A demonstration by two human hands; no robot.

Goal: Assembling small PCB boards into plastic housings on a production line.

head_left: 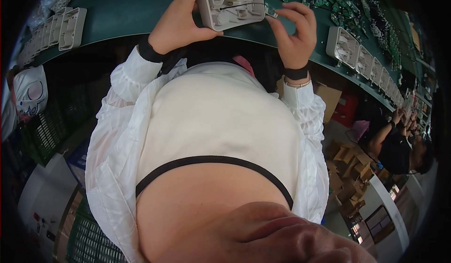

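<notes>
My left hand (181,21) grips a white plastic housing (230,21) by its left side, thumb along the lower edge. The housing's open side faces me and shows inner ribs, posts and a round clear part. A thin dark cable (244,4) runs from inside it to a small green circuit board (270,11). My right hand (297,33) pinches that board between thumb and fingers, just off the housing's right edge. Both hands are above the front edge of the green bench.
A row of white housings (345,47) lines the bench edge at right, and another row (70,28) stands at left. Many green circuit boards (345,4) lie heaped at far right. Cardboard pieces (350,169) and a co-worker (399,145) are at right; green crates (89,237) at left.
</notes>
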